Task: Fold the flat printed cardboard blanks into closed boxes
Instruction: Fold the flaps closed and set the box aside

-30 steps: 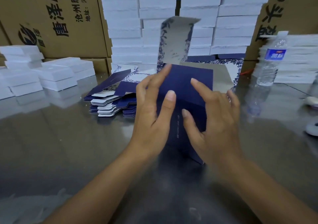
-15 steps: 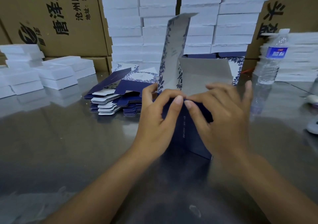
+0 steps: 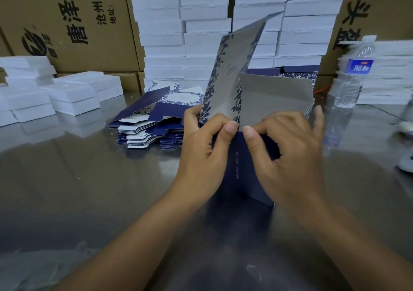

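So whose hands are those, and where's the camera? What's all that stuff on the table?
No machine here, just a person. The camera sits on their head and looks down, so you see their own arms. The left hand and right hand both pinch the top edge of a dark blue box standing on the shiny table. Its two flaps stick up, not yet folded shut. Behind the left hand lies a pile of flat blanks waiting to be folded. A water bottle stands on the right, and white boxes are stacked at the back.
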{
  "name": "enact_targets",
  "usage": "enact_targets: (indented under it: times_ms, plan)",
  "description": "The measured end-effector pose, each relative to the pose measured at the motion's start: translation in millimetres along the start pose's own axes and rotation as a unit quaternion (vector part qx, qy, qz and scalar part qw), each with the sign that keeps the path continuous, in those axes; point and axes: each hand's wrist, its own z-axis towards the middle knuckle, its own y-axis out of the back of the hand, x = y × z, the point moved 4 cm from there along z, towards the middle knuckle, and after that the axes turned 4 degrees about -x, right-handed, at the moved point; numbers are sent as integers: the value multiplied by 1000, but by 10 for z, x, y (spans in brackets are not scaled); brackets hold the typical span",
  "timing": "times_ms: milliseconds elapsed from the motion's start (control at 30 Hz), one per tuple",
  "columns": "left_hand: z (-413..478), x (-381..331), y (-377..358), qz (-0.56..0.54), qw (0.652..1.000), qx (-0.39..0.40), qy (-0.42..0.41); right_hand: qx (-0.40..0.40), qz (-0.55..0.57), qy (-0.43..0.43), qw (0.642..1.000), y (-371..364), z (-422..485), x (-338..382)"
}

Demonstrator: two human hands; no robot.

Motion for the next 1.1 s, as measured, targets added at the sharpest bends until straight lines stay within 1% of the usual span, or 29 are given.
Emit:
enact_targets:
  times_ms: [133,233,333,533,700,833,1100]
  plan:
    - [-3,41,13,-4,1000,1,5,7,-1,1,1000,-18,-9,8]
    - [15,82,65,16,1000,-21,15,6,8,-7,1000,-14,-8,-23]
    - [44,98,109,31,999,-39,12,-3,10,-8,1000,-8,-6,-37]
    - [67,109,115,46,998,-43,1,-34,-4,6,999,23,24,-68]
    - [75,135,146,49,997,-56,1,-32,-8,15,999,6,11,-72]
    - [88,200,191,37,996,-80,28,-44,-4,30,999,24,8,-69]
    - [129,224,222,37,994,-84,55,-76,3,64,995,62,47,-118]
